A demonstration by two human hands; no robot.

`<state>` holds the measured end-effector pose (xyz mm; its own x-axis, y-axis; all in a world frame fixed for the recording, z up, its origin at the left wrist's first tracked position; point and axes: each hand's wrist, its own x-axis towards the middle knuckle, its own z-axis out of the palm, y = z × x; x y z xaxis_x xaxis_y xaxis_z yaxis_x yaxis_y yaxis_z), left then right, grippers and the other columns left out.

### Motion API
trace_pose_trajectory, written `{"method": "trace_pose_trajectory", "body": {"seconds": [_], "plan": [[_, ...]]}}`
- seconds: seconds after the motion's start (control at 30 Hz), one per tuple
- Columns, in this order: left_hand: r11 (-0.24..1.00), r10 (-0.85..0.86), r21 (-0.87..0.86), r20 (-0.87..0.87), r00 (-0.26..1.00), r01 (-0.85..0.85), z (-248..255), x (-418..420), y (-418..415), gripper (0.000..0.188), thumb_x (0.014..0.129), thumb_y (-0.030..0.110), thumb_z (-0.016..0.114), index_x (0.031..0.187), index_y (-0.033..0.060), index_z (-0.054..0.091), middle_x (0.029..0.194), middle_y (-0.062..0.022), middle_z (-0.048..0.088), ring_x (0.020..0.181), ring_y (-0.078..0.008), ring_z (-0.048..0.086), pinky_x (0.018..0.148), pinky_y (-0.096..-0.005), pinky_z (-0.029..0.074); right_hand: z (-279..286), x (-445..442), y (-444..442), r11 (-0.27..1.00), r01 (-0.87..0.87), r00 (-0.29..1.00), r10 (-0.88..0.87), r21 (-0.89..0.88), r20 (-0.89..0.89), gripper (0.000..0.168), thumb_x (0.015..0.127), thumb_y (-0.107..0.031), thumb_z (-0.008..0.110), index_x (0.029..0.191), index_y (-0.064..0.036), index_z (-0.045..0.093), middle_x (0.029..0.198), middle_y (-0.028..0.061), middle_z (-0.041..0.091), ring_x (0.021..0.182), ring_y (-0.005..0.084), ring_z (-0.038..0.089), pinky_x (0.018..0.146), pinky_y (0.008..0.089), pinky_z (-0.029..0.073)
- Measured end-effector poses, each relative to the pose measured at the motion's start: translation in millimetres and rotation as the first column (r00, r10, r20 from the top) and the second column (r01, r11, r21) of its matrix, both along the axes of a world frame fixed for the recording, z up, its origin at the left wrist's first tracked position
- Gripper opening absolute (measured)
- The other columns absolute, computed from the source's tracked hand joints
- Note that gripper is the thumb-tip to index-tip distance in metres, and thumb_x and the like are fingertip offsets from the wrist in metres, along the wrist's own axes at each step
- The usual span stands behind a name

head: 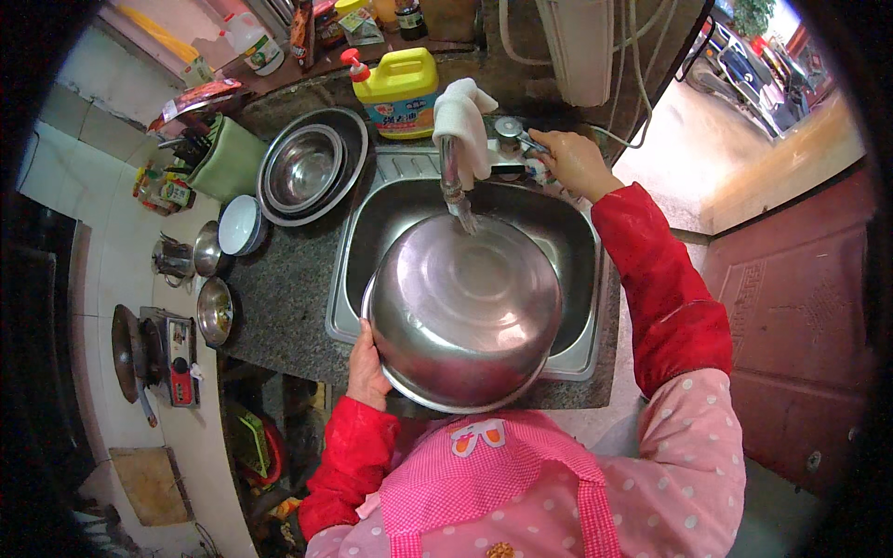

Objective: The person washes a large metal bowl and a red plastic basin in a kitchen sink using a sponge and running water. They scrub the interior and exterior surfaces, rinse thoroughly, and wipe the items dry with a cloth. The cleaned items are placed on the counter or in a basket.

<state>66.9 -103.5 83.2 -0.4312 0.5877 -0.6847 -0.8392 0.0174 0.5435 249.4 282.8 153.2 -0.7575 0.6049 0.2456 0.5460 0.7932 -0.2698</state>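
My left hand point(368, 370) grips the rim of a large stainless steel basin point(466, 307), tilted with its underside up over the sink point(593, 328). Water falls onto the basin's underside from the metal faucet point(451, 167), which has a white cloth point(463, 122) draped over it. My right hand point(571, 162) is at the lever of the faucet's round valve point(508, 127), behind the sink's right corner; its fingers are closed on the lever. The inside of the basin is hidden from view.
Nested metal bowls point(307, 167), a white bowl point(241, 225) and a knife block point(227, 160) stand left of the sink. A yellow detergent jug point(398, 94) is behind it. Further left are small metal bowls point(215, 312) and a gas stove point(180, 356). A red door point(788, 314) is at right.
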Motion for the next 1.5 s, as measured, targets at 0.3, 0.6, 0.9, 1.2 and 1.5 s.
{"method": "trace_pose_trajectory", "body": {"seconds": [0.3, 0.6, 0.9, 1.2, 1.5], "plan": [[1.000, -0.014, 0.010, 0.023, 1.000, 0.014, -8, 0, -16, 0.048, 0.094, 0.044, 0.041, 0.123, 0.0060, 0.049, 0.121, -0.0083, 0.053, 0.108, -0.0236, 0.051, 0.094, -0.0409, 0.042, -3, 3, 2, 0.999, -0.030, 0.999, 0.029, -0.017, -0.032, 0.034, 0.085, -0.025, 0.056, 0.117, -0.012, 0.057, 0.097, 0.0169, 0.063, 0.088, 0.0351, 0.060, 0.074, 0.0451, 0.047], [0.997, 0.048, 0.066, 0.030, 0.998, -0.050, -7, 3, -45, 0.046, 0.094, 0.042, 0.042, 0.122, 0.0065, 0.050, 0.119, -0.0075, 0.055, 0.106, -0.0227, 0.052, 0.093, -0.0403, 0.043, -15, 10, -45, 0.983, 0.107, 0.929, -0.153, -0.151, -0.338, 0.046, 0.082, -0.031, 0.061, 0.120, -0.006, 0.050, 0.100, 0.0182, 0.059, 0.088, 0.0362, 0.058, 0.074, 0.0414, 0.047], [0.991, 0.026, 0.133, -0.024, 0.999, -0.022, 11, 16, -48, 0.046, 0.094, 0.041, 0.042, 0.122, 0.0050, 0.049, 0.119, -0.0075, 0.055, 0.105, -0.0221, 0.053, 0.092, -0.0388, 0.043, -58, -3, -128, 0.886, -0.345, 0.936, 0.298, -0.311, -0.190, 0.046, 0.092, -0.032, 0.043, 0.130, -0.006, 0.043, 0.131, 0.0165, 0.044, 0.115, 0.0333, 0.044, 0.099, 0.0425, 0.032], [0.995, 0.063, 0.073, 0.013, 0.998, -0.064, 12, 15, -40, 0.045, 0.096, 0.040, 0.040, 0.123, 0.0045, 0.048, 0.121, -0.0083, 0.054, 0.107, -0.0236, 0.052, 0.093, -0.0400, 0.042, -37, -23, -167, 0.875, -0.430, 0.898, 0.389, -0.221, -0.206, 0.042, 0.087, -0.019, 0.050, 0.124, 0.002, 0.046, 0.130, 0.0182, 0.045, 0.117, 0.0400, 0.037, 0.101, 0.0455, 0.030], [0.989, 0.145, 0.016, -0.095, 0.985, -0.145, 24, 11, -36, 0.049, 0.095, 0.043, 0.039, 0.123, 0.0040, 0.047, 0.121, -0.0083, 0.053, 0.106, -0.0233, 0.052, 0.092, -0.0399, 0.043, 5, 34, -164, 0.635, -0.593, 0.805, 0.454, -0.495, -0.383, 0.049, 0.067, 0.001, 0.055, 0.115, -0.009, 0.059, 0.117, 0.0121, 0.055, 0.109, 0.0295, 0.049, 0.096, 0.0384, 0.036]]}}
